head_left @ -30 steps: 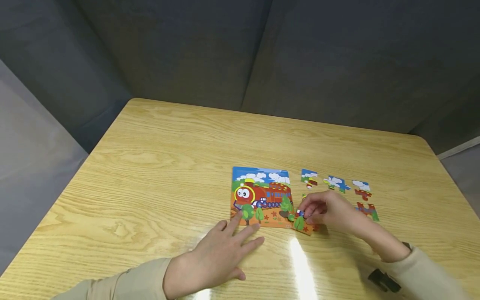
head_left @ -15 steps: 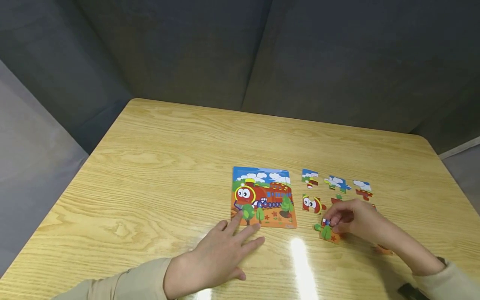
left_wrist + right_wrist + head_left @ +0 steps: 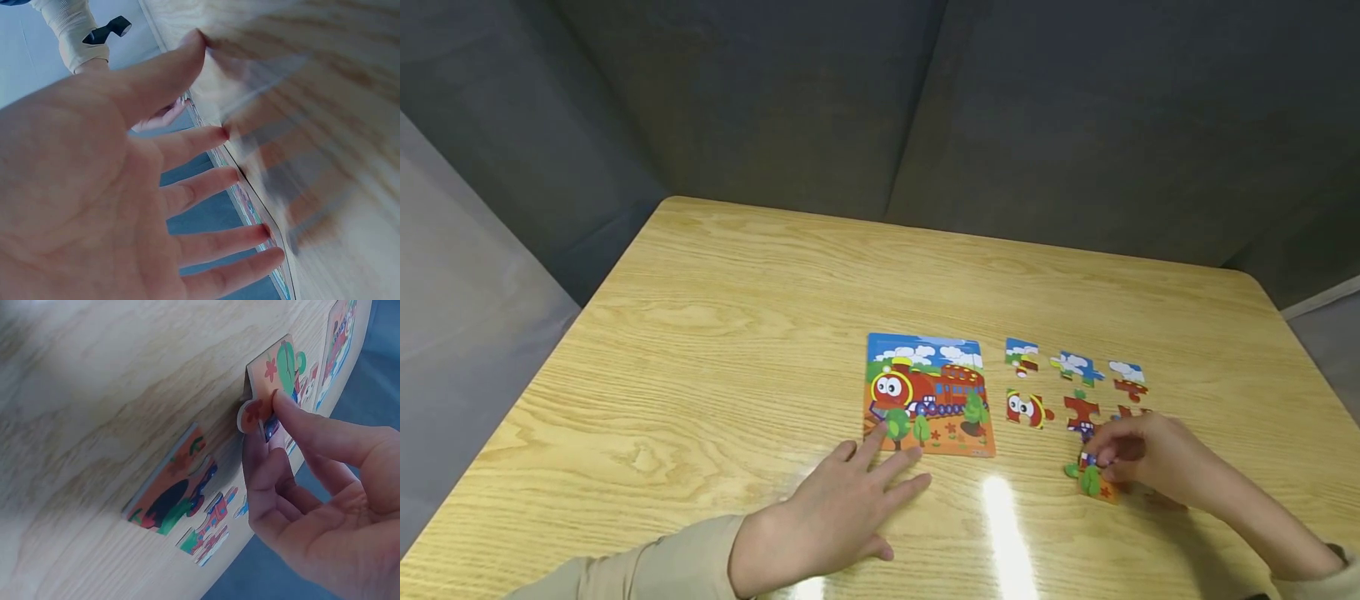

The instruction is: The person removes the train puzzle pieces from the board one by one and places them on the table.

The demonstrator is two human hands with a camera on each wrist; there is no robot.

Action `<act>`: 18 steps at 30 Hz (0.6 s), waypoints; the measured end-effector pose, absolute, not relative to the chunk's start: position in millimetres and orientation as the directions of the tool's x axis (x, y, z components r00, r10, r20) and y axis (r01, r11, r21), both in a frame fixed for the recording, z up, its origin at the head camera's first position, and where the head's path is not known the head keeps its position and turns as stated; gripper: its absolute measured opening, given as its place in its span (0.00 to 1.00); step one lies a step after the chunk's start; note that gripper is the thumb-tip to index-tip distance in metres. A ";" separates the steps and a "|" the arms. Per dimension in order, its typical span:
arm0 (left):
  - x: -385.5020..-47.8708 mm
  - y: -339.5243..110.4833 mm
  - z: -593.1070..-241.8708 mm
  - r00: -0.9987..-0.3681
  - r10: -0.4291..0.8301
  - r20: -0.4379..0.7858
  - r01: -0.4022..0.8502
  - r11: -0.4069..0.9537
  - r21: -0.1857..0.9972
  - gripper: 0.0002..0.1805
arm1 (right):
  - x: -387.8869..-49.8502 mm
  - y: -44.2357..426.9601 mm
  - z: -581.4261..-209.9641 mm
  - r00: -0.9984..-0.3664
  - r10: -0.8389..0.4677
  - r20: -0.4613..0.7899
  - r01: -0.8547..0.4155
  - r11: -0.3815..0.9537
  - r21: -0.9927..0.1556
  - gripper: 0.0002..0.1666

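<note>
My right hand (image 3: 1172, 467) pinches a jigsaw piece (image 3: 1099, 485) with a green tree and orange ground, between thumb and fingers. In the right wrist view this piece (image 3: 265, 375) is tilted at the tabletop; whether it fully rests there I cannot tell. Just above it lies a red train piece (image 3: 1081, 411). The left hand (image 3: 831, 521) lies with spread, straight fingers, its fingertips at the lower edge of a square train picture (image 3: 951, 433). From the left wrist, the palm (image 3: 81, 206) shows, fingertips reaching the tabletop and the picture's edge.
Loose jigsaw pieces lie right of the picture: one with eyes (image 3: 1026, 408), a cloud piece (image 3: 1077, 367), and others at the top right (image 3: 1127, 379). Another orange piece (image 3: 172, 487) shows in the right wrist view. The wooden table (image 3: 737, 333) ends at a dark curtain (image 3: 790, 108).
My right hand has carried the tree piece rightward, away from the picture's lower right corner to below the red train piece, uncovering the eyes piece. The left hand stays put.
</note>
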State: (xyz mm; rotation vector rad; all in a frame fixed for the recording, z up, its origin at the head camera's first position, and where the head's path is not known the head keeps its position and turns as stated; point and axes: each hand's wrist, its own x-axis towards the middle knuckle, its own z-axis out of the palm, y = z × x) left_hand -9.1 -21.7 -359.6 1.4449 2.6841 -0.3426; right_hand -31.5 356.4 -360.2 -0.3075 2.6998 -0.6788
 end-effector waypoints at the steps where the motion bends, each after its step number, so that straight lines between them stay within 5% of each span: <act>1: -9.1 -21.8 -359.9 -0.554 0.815 -0.171 0.831 0.532 -0.160 0.44 | -30.8 356.7 -360.4 -0.920 -0.276 -0.277 -0.113 0.866 -0.488 0.13; 18: -9.6 -21.7 -360.1 -0.553 0.816 -0.167 0.832 0.528 -0.169 0.43 | -23.9 352.4 -362.0 -0.938 -0.229 -0.261 -0.105 0.903 -0.416 0.14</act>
